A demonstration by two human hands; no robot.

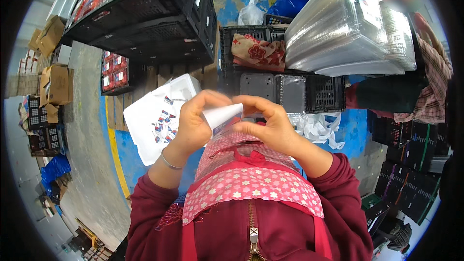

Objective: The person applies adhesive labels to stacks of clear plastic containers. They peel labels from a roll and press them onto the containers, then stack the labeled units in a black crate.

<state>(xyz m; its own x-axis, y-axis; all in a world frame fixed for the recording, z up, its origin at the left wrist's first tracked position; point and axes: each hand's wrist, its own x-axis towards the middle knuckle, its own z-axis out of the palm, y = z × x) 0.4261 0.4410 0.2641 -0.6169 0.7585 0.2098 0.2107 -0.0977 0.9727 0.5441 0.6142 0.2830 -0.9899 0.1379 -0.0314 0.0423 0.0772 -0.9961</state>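
Both my hands are raised in front of my apron, close together. A curled white sheet (221,117), with a glossy coloured part on its underside, is between them. My left hand (192,120) is closed round the sheet's left end. The fingers of my right hand (271,122) are bent and pinch at its right edge, though the fingertips are partly hidden. Beside my left hand is a white foam box (140,111), and many small printed labels (164,126) lie scattered in it.
Stacked black crates (145,34) with red packs stand at the far left. Ahead right, a tall pile of clear plastic trays (333,29) rests by black crates (324,94) and a patterned cloth (258,52). White strips (321,129) hang below. Another person (411,82) is at the right.
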